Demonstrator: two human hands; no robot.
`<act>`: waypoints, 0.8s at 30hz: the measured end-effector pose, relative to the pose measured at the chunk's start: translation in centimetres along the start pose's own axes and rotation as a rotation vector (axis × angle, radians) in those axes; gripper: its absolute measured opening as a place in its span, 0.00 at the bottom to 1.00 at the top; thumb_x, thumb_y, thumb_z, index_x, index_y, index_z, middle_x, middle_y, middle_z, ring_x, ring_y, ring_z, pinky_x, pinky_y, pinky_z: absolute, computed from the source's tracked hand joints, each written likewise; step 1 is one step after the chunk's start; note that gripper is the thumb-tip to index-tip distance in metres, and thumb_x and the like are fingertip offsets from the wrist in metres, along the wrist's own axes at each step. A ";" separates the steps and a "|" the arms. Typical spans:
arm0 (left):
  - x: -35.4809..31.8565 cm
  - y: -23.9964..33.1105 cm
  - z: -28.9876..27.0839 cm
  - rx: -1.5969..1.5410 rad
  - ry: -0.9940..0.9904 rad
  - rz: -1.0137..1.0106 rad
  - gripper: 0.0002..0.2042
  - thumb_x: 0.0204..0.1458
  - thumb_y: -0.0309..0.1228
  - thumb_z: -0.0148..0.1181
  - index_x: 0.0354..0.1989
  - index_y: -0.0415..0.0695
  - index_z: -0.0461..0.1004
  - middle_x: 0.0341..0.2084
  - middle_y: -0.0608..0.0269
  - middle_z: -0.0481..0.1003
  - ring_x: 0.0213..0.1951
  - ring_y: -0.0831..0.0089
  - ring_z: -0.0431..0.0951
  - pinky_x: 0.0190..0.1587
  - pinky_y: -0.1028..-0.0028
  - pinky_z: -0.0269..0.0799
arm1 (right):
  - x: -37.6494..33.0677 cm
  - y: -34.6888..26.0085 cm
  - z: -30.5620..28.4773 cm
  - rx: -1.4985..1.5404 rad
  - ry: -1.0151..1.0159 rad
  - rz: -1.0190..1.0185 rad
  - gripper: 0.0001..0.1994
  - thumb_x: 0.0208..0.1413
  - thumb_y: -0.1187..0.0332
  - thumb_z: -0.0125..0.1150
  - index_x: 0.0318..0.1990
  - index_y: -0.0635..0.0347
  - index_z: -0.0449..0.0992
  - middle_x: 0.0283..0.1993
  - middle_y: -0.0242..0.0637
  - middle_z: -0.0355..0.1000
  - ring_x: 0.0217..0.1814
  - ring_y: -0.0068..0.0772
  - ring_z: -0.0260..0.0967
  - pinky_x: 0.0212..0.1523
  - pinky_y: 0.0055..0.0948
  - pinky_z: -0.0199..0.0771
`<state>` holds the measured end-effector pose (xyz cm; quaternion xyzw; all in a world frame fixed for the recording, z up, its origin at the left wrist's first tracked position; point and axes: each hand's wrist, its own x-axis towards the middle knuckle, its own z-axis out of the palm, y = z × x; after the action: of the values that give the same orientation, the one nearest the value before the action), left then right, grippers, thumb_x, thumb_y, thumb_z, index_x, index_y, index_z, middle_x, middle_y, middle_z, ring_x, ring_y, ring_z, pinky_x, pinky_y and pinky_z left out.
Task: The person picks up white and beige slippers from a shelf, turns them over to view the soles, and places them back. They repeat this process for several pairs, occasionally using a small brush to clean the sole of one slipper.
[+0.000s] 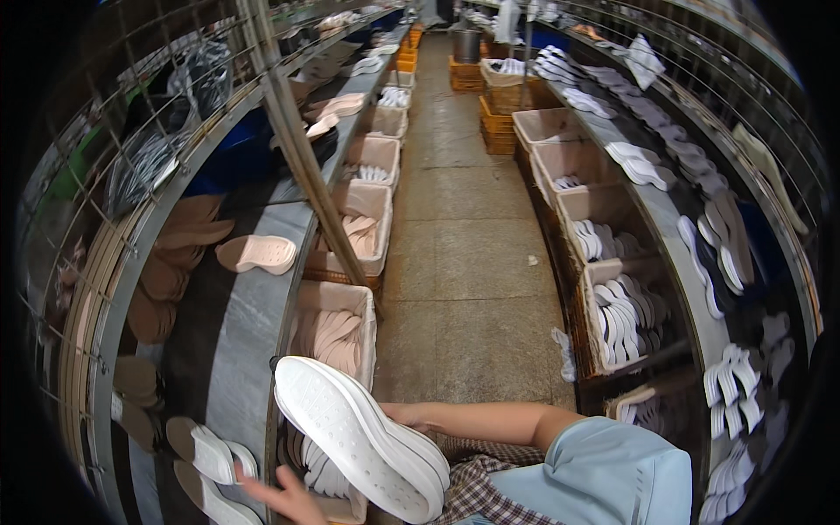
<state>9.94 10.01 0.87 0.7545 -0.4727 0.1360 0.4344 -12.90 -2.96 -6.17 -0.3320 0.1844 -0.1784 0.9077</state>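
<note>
A stack of white shoe soles [346, 429] is tilted up in front of me, the soles nested together with the pitted face of the top one showing. My right hand [405, 415] grips the stack from its right side, and most of its fingers are hidden behind the soles. At the lower left, my left hand [284, 500] is stretched toward the shelf, slightly blurred, with its fingers apart. Its fingertips are beside a pair of white soles [210, 451] lying on the shelf; whether they touch, I cannot tell. Another white sole [214, 497] lies just nearer.
A grey shelf [249, 350] on my left carries a pink sole [258, 254]. Below it stand lined baskets, one with pink soles [332, 337]. Across the aisle [472, 262], more baskets hold white soles [617, 319] under another shelf. A metal post [306, 149] rises at the left.
</note>
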 end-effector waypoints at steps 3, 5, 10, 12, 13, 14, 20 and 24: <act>3.5 -4.4 -2.8 0.525 0.172 0.311 0.31 0.49 0.35 0.64 0.57 0.31 0.60 0.50 0.44 0.68 0.49 0.48 0.69 0.52 0.56 0.65 | -0.1 -0.1 0.1 -0.108 0.043 -0.005 0.35 0.53 0.62 0.62 0.65 0.61 0.52 0.60 0.38 0.60 0.58 0.25 0.60 0.56 0.29 0.67; 5.3 -7.3 -3.3 0.430 -0.219 0.082 0.32 0.45 0.28 0.62 0.59 0.33 0.57 0.56 0.43 0.62 0.57 0.49 0.61 0.60 0.56 0.54 | 0.1 0.2 0.4 -0.119 0.088 -0.023 0.35 0.54 0.60 0.61 0.65 0.60 0.50 0.61 0.38 0.59 0.59 0.26 0.60 0.56 0.29 0.67; 6.4 -12.2 -2.8 0.370 -0.330 0.100 0.31 0.42 0.24 0.61 0.59 0.36 0.60 0.57 0.46 0.63 0.59 0.50 0.61 0.64 0.55 0.48 | 0.6 2.5 2.0 -0.058 0.261 -0.146 0.31 0.59 0.55 0.53 0.64 0.64 0.54 0.58 0.43 0.63 0.52 0.31 0.67 0.49 0.30 0.74; 7.1 -12.6 -3.4 0.277 -0.313 0.126 0.29 0.42 0.23 0.60 0.57 0.36 0.61 0.55 0.46 0.65 0.58 0.51 0.62 0.64 0.55 0.49 | 0.6 4.0 2.2 0.026 0.274 -0.142 0.30 0.59 0.55 0.53 0.63 0.63 0.56 0.57 0.42 0.64 0.53 0.30 0.68 0.50 0.31 0.73; 7.5 -12.4 -3.9 0.225 -0.303 0.133 0.28 0.43 0.23 0.59 0.57 0.36 0.62 0.55 0.46 0.66 0.58 0.51 0.63 0.63 0.56 0.49 | 0.6 4.8 2.1 0.064 0.278 -0.140 0.29 0.59 0.55 0.52 0.62 0.63 0.56 0.57 0.42 0.64 0.53 0.30 0.68 0.51 0.31 0.72; 7.4 -11.8 -4.5 0.099 -0.216 0.073 0.25 0.45 0.22 0.57 0.55 0.36 0.64 0.52 0.46 0.69 0.55 0.51 0.66 0.61 0.58 0.54 | 0.7 5.5 1.7 0.091 0.289 -0.137 0.28 0.59 0.55 0.52 0.62 0.62 0.57 0.57 0.42 0.65 0.53 0.30 0.68 0.52 0.31 0.72; 5.3 -3.6 -10.0 -0.139 -0.260 0.212 0.15 0.47 0.25 0.64 0.43 0.32 0.72 0.36 0.50 0.75 0.38 0.65 0.75 0.45 0.70 0.70 | 0.8 7.6 0.0 0.214 0.325 -0.068 0.25 0.60 0.55 0.50 0.60 0.60 0.63 0.55 0.42 0.67 0.53 0.29 0.68 0.56 0.33 0.68; 2.8 3.3 -9.9 -0.655 -0.583 0.665 0.23 0.44 0.25 0.61 0.51 0.33 0.66 0.48 0.46 0.71 0.48 0.54 0.73 0.49 0.64 0.69 | 0.0 6.2 -0.2 0.172 0.273 -0.087 0.24 0.61 0.55 0.50 0.59 0.60 0.64 0.55 0.41 0.68 0.53 0.28 0.68 0.57 0.33 0.67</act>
<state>10.63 15.52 10.10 0.3964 -0.8040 -0.1031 0.4310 -11.74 1.38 -10.50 -0.2333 0.2755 -0.2761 0.8908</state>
